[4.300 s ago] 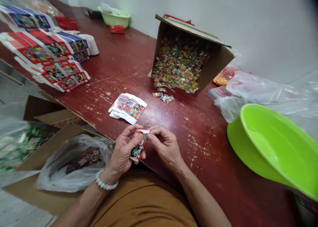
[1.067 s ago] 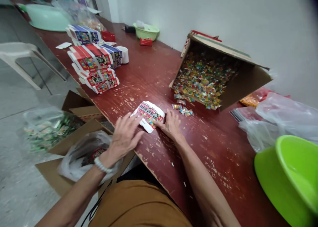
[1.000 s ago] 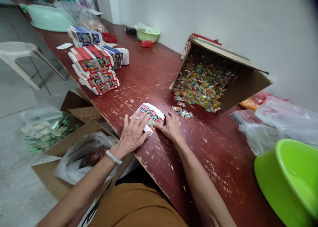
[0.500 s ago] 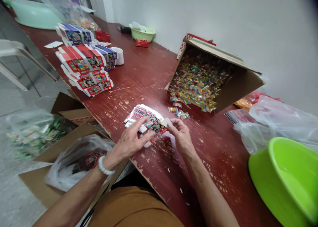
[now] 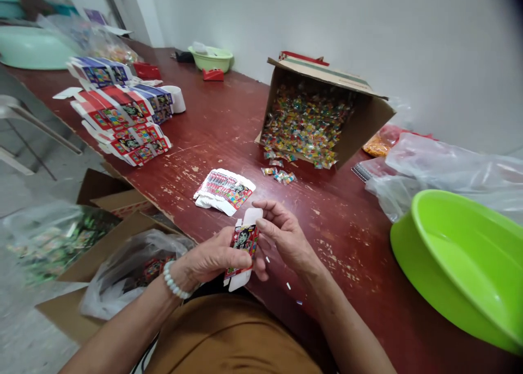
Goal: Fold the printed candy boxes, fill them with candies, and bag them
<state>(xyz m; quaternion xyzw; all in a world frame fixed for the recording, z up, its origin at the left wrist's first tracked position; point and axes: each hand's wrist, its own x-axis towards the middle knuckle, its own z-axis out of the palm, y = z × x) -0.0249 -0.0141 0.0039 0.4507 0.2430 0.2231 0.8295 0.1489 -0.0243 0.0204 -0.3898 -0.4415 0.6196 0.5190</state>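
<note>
My left hand [image 5: 206,260] holds a small red printed candy carton [image 5: 244,239] upright near the table's front edge, thumb across its front. The carton's white end flaps stick out at top and bottom. At the top flap my right hand [image 5: 286,237] pinches with thumb and index finger; its other fingers are partly behind the carton. Just beyond the hands lies a fanned stack of flat cartons [image 5: 224,189]. A few wrapped candies [image 5: 279,175] lie past that stack, in front of a tipped cardboard box [image 5: 359,128] filled with similar candies.
Banded carton bundles [image 5: 118,112] are piled at the left beside a white cup [image 5: 176,99]. A bright green basin [image 5: 433,265] stands at right, near plastic bags [image 5: 441,172]. Below the table's left edge sits an open box with a plastic bag [image 5: 110,287].
The carton has come off the fanned stack and toward my body, turned more upright in my left hand. My right hand has moved with it, keeping at its flap. The view has shifted right.
</note>
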